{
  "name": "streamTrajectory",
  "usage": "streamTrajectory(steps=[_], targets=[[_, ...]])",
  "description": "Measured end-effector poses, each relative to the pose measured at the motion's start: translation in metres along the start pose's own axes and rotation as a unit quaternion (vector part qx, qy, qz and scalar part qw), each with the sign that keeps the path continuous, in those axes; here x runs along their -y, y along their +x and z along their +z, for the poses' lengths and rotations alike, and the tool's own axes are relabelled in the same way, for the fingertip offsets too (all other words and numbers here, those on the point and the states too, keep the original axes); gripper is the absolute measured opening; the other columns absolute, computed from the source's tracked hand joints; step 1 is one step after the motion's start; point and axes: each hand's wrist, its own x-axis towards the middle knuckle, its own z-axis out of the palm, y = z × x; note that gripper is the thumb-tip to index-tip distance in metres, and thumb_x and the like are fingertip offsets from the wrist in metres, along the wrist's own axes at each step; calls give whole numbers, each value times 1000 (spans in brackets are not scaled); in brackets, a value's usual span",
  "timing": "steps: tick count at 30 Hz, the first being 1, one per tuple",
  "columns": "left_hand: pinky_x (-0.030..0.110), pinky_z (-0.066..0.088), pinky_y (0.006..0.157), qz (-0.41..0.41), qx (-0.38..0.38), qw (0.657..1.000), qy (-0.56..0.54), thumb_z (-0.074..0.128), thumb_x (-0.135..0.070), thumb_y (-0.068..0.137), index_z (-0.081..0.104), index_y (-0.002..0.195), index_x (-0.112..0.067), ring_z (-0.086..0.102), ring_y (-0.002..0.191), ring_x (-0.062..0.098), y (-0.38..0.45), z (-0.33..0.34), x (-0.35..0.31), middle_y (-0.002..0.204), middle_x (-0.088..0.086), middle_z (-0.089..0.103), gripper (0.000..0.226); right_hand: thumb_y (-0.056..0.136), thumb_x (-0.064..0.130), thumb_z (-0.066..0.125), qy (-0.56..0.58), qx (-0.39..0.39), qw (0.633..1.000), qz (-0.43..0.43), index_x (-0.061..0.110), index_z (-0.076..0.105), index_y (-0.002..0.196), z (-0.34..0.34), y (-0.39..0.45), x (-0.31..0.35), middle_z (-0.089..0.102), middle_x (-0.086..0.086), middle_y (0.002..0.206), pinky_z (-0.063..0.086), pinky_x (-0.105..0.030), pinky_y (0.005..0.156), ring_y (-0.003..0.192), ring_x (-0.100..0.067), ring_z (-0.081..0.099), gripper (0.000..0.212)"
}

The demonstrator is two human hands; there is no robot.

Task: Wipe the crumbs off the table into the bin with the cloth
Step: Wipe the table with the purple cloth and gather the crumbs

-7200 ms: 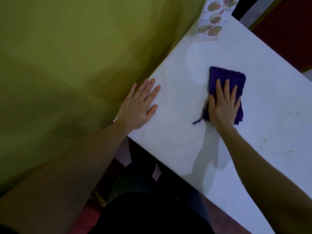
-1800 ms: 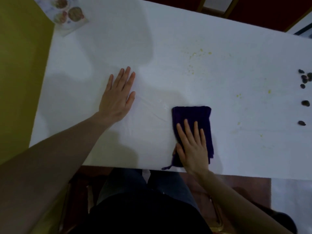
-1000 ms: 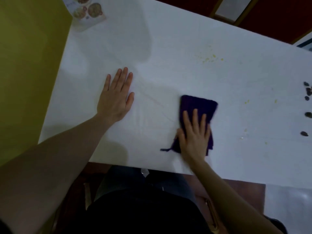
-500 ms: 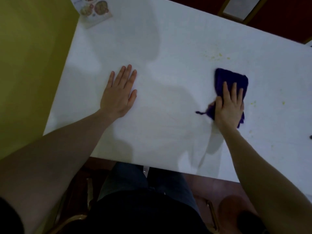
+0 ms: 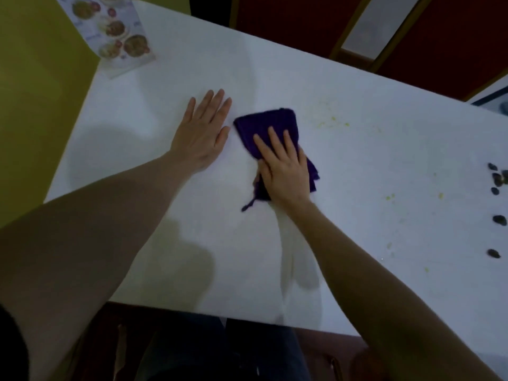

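Here the right hand (image 5: 284, 166) presses flat, fingers straight, on the purple cloth (image 5: 270, 125) mid-table (image 5: 357, 257) — just right of the left hand (image 5: 202, 133), spread wide on the top. Yellow crumbs (image 5: 332, 122) lie farther right — untouched.

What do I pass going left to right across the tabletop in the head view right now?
Menu card → left hand flat on the table → purple cloth under the right hand → yellow crumbs → dark bits near the right edge.
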Motion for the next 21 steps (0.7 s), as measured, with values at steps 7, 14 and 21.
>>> streamTrajectory(steps=[7, 14, 21], targets=[[47, 4, 124, -6, -14, 999, 35, 16, -40, 102, 10, 157, -15, 8, 153, 22, 5, 12, 4, 166, 5, 8, 61, 100, 37, 31, -9, -30, 980, 198, 35, 23, 153, -36, 43, -131, 17, 0, 162, 18, -47, 119, 150, -25, 10, 54], [47, 5, 124, -8, -14, 1000, 22, 13, -41, 100, 11, 157, -15, 8, 153, 22, 5, 12, 4, 166, 6, 9, 63, 97, 36, 30, 10, -62, 961, 270, 29, 27, 153, -27, -58, -106, 19, -5, 161, 22, -51, 115, 149, -29, 14, 56], [47, 6, 124, -10, -19, 999, 39, 12, -41, 100, 11, 157, -15, 11, 153, 23, 6, 12, 4, 165, 6, 10, 63, 103, 34, 34, 32, 6, 999, 21, 31, 26, 153, -7, -9, -8, 20, 0, 161, 10, -44, 119, 150, -26, 9, 50]])
